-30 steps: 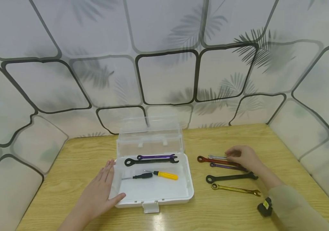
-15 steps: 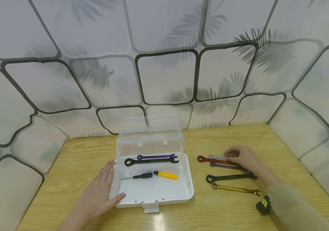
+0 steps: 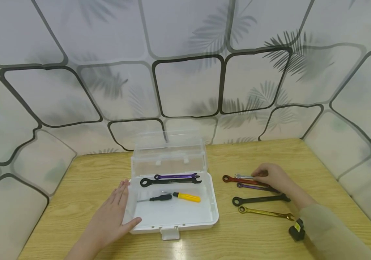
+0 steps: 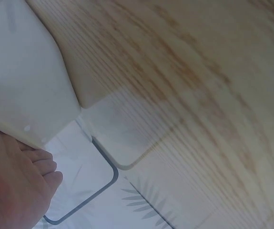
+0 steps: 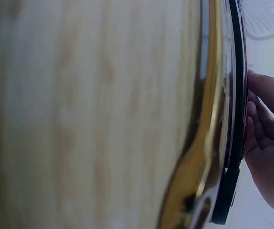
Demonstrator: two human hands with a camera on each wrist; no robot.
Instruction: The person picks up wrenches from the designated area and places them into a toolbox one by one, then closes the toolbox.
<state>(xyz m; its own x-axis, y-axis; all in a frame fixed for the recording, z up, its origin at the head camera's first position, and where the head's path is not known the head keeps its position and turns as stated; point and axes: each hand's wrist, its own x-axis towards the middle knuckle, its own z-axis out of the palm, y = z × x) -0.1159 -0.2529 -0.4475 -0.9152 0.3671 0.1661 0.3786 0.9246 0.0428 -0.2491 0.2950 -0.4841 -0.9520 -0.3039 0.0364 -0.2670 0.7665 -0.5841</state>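
My left hand (image 3: 109,218) lies with straight fingers along the left rim of a white toolbox (image 3: 172,228), thumb on the front left corner. In the left wrist view its fingers rest against the box wall (image 4: 22,71). Inside the box are a purple wrench (image 3: 175,177), a black wrench (image 3: 170,181), a black screwdriver (image 3: 161,198) and a yellow-handled screwdriver (image 3: 188,197). At the right, my right hand (image 3: 274,177) pinches a small silver wrench (image 3: 244,176) with curled fingers, hiding its far end. A red wrench (image 3: 244,180) lies just in front, partly under the hand.
Nearer me on the wooden table (image 3: 237,242) lie a second purple wrench (image 3: 252,186), a large black wrench (image 3: 260,199) and a gold wrench (image 3: 265,213). The box's clear lid (image 3: 169,159) stands raised at the back. A black device (image 3: 297,230) sits at my right sleeve.
My right hand has shifted slightly left along the silver wrench, and the sleeve and black device moved with it. The left hand and the box have stayed still.
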